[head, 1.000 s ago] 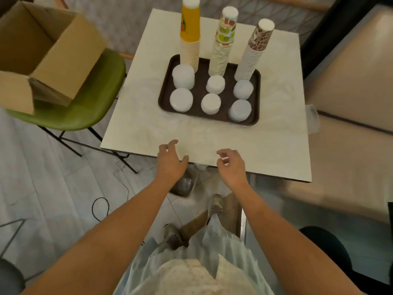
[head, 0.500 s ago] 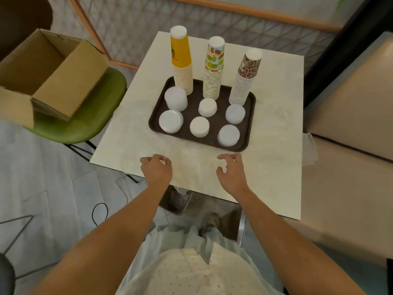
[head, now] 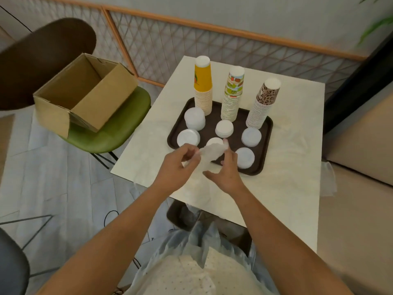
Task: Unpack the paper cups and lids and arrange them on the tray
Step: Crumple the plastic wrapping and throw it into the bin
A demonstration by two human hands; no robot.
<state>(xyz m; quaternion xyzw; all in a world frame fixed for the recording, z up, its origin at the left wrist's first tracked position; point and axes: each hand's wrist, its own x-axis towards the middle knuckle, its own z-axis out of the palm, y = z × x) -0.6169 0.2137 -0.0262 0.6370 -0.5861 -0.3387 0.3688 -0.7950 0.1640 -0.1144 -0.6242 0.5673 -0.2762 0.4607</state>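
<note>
A dark brown tray [head: 268, 127] on the white table [head: 297, 167] carries three tall cup stacks: yellow [head: 203, 86], green-patterned [head: 232, 96] and leopard-print [head: 262, 107]. Several white lid stacks [head: 195, 118] sit in front of them. At the tray's near edge my left hand [head: 177, 167] pinches a crumpled clear plastic wrapper [head: 210, 153]. My right hand [head: 228, 173] touches the wrapper's right end with its fingertips, thumb spread apart. The wrapper hides part of one lid stack.
An open cardboard box [head: 85, 96] rests on a green chair [head: 119, 128] left of the table. A brown chair [head: 42, 58] stands behind it. A lattice screen [head: 191, 39] lies beyond, a beige bench [head: 361, 145] on the right. Clear plastic [head: 328, 179] hangs at the table's right edge.
Both hands rose from the table's near edge toward the tray, and a clear plastic wrapper is now between them. The view tilted upward.
</note>
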